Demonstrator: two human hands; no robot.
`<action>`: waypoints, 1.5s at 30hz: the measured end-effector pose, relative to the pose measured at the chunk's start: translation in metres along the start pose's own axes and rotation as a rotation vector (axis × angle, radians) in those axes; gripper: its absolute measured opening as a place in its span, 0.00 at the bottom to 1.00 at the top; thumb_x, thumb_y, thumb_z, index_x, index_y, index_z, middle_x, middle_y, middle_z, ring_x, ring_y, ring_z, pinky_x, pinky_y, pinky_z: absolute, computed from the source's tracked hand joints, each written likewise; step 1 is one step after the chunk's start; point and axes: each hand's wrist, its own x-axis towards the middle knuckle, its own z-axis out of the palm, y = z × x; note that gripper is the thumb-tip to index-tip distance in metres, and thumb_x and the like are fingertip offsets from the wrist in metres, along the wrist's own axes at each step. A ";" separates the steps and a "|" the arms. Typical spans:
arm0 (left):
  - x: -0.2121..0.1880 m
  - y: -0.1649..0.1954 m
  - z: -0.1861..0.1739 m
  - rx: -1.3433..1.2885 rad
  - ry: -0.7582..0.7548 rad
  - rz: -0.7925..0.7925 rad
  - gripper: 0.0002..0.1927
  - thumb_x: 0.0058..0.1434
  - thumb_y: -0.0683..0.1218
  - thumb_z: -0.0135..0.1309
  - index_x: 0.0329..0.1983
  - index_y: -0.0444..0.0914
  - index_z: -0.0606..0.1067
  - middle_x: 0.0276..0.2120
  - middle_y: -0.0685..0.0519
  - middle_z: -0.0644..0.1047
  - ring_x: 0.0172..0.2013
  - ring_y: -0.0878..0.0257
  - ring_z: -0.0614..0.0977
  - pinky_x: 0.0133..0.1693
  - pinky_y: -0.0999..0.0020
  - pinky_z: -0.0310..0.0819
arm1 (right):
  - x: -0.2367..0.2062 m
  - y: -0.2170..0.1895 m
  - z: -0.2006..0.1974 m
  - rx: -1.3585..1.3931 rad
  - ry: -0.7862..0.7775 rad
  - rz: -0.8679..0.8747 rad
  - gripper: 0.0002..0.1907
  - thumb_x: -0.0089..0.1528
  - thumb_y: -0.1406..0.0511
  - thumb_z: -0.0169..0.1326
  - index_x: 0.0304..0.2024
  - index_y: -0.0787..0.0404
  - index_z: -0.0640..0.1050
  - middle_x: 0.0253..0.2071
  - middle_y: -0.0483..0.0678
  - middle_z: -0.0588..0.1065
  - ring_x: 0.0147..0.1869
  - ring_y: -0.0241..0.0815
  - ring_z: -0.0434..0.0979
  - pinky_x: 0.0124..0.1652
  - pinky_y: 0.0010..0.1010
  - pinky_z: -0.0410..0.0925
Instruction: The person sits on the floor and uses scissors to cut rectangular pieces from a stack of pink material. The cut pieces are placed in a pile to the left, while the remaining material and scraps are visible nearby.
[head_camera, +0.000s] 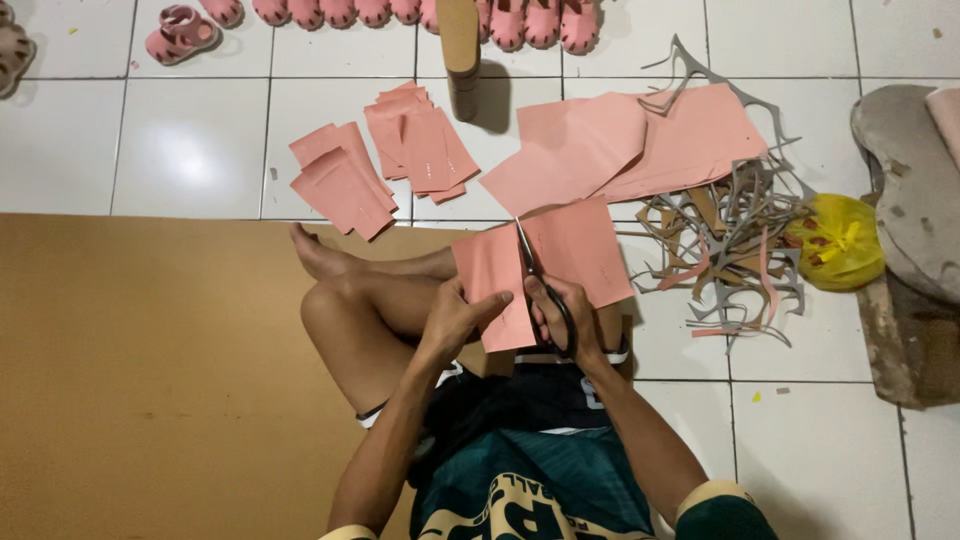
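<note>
My left hand (455, 318) grips the lower left part of a pink sheet (585, 250) held over my lap. My right hand (562, 318) holds black scissors (530, 262), their blades pointing away from me and cutting up the middle of that sheet. The sheet is split into a left strip and a wider right piece. My bent leg and bare foot (318, 255) lie just left of the sheet.
Cut pink pieces lie in two small piles (345, 180) (420, 140) and larger pink sheets (640, 140) on the white tile floor. Grey and pink offcut scraps (735, 240) and a yellow bag (838, 240) sit to the right. Brown board (140, 370) covers the floor at left. Pink sandals (180, 32) line the top edge.
</note>
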 end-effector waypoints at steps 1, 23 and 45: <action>-0.001 -0.001 -0.005 -0.013 0.013 0.047 0.18 0.60 0.47 0.65 0.46 0.28 0.78 0.30 0.54 0.80 0.26 0.71 0.76 0.26 0.75 0.69 | -0.001 -0.002 0.001 0.019 -0.005 0.007 0.24 0.68 0.50 0.49 0.33 0.65 0.76 0.17 0.43 0.65 0.16 0.33 0.63 0.19 0.25 0.59; 0.072 -0.110 0.034 -0.067 0.332 0.382 0.20 0.67 0.47 0.57 0.56 0.30 0.74 0.50 0.45 0.82 0.50 0.60 0.82 0.51 0.67 0.78 | -0.010 0.017 -0.060 0.445 0.129 0.066 0.44 0.66 0.38 0.40 0.68 0.65 0.65 0.20 0.40 0.61 0.16 0.30 0.58 0.17 0.23 0.53; 0.065 0.012 -0.004 -0.123 0.188 0.215 0.06 0.65 0.41 0.55 0.36 0.33 0.72 0.19 0.56 0.69 0.17 0.69 0.67 0.19 0.72 0.58 | -0.049 0.028 -0.040 0.132 -0.126 -0.006 0.29 0.69 0.47 0.48 0.51 0.68 0.77 0.22 0.42 0.67 0.21 0.30 0.66 0.22 0.22 0.62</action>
